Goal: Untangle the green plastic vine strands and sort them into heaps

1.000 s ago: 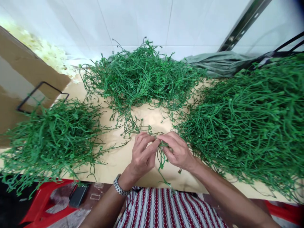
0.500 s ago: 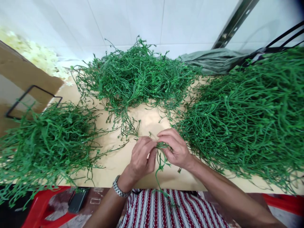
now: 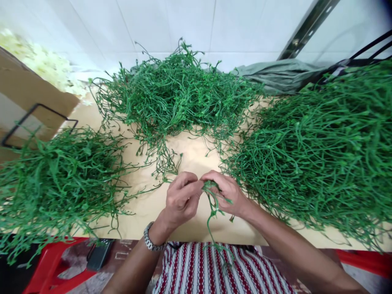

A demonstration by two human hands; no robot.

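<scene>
Near the table's front edge my two hands meet, fingertips touching around a green plastic-looking stem (image 3: 212, 208) with thin branches. My right hand (image 3: 228, 192) is curled around the upper part of it. My left hand (image 3: 184, 199), with a metal watch on the wrist, is closed in a pinch at the stem's top end; its fingertips hide what exactly they grip. The branches hang down toward the striped garment. Close to my right hand begins a large heap of green stems (image 3: 321, 159).
A second heap of stems (image 3: 180, 96) lies against the tiled wall, a third heap (image 3: 61, 175) at the left. Behind that are a cardboard box (image 3: 36, 87), a black wire frame (image 3: 39, 105) and pale yellow flowers (image 3: 45, 65). A red stool (image 3: 49, 265) stands below the table.
My left hand has rolled its fingers into a tighter pinch and shifted slightly left. The stem's hanging branches have swung a little right. My right hand stays nearly in place.
</scene>
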